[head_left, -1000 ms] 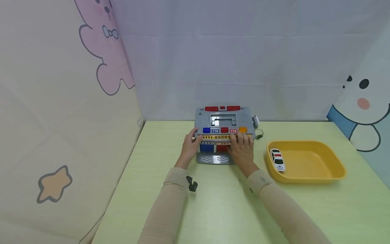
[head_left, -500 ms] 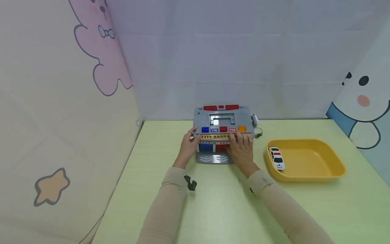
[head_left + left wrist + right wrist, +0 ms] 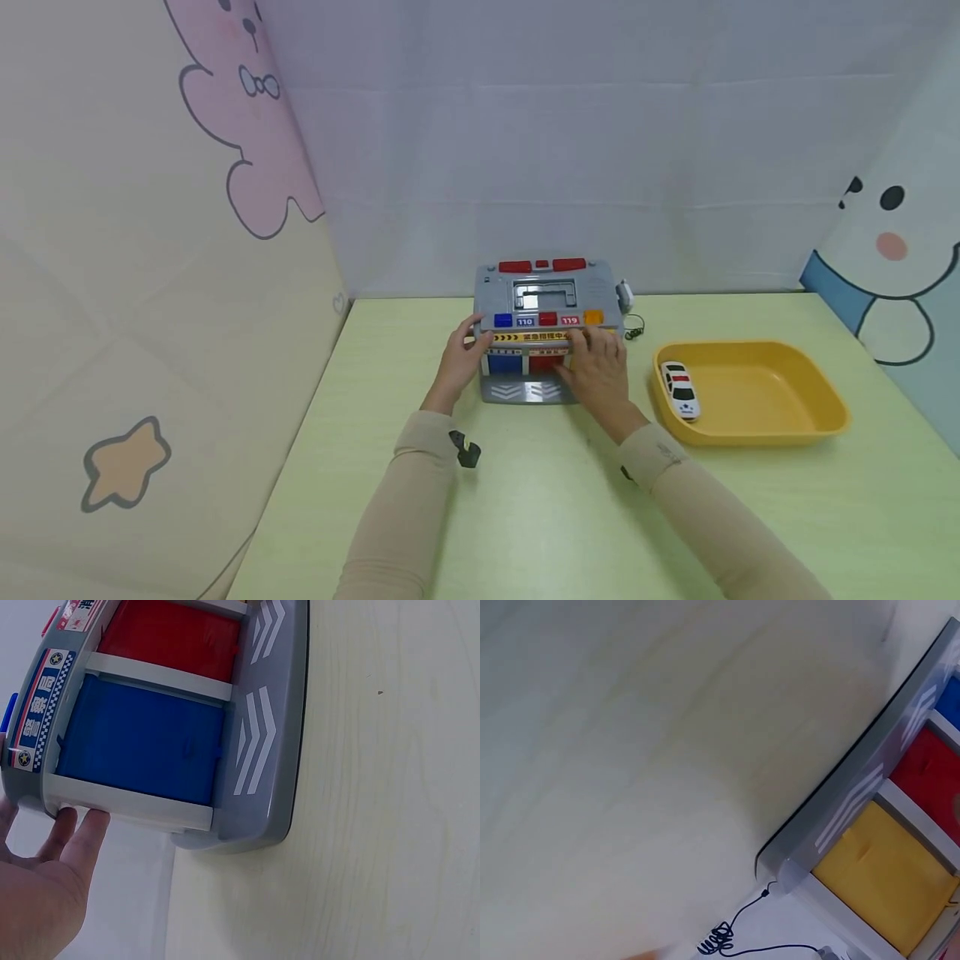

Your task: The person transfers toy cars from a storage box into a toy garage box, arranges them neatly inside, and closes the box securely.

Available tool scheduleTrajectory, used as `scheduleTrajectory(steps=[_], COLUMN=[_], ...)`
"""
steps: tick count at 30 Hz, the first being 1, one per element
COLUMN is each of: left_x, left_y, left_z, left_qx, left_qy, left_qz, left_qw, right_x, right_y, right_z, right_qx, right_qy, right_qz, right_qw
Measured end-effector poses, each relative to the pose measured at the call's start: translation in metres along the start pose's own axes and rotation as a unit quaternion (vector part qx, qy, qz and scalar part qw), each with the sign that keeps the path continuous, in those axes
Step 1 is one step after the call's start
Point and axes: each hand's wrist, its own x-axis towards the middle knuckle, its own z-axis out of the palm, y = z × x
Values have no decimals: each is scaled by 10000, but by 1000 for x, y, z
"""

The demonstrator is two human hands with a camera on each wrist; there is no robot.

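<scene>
The left hand (image 3: 459,360) grips the left end of the boxy grey plastic toy station (image 3: 603,287), which sits between both hands; the right hand (image 3: 600,375) rests over its front edge, thumb by the red plastic door (image 3: 172,637), though whether it pinches I cannot tell; the step seems to be working that front, so the next move likely calls for a steady left hold; beyond the right hand, a rounded yellow plastic tray (image 3: 750,438) holds a white toy car (image 3: 681,392).
</scene>
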Motion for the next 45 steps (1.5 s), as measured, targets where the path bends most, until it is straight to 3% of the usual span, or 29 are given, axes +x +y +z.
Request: scheduleTrajectory(steps=[8,21,27,35,41,45], left_x=[1,6,7,8,9,9], left_y=[2,10,11,18,22,23], left_z=[-1,-2,-1,-1,-1,-1], left_qx=[28,227,237,274,312,320], left_qy=[-86,-48,-64,-48,11,25], left_qz=[-3,-154,-223,-379,-521,-581], left_qw=[10000,9996,9995,9989,9982,9978], right_x=[-6,-14,-20,-32,-43,-50], right_y=[4,21,40,69,89,103], right_z=[-18,-46,-56,-70,-74,-75], right_qx=[254,680,876,605,665,804], right_qy=[-544,-723,-692,-674,-515,-612], right_qz=[602,987,1016,1160,1268,1330], right_qw=[9964,9902,9885,9891,9884,9859])
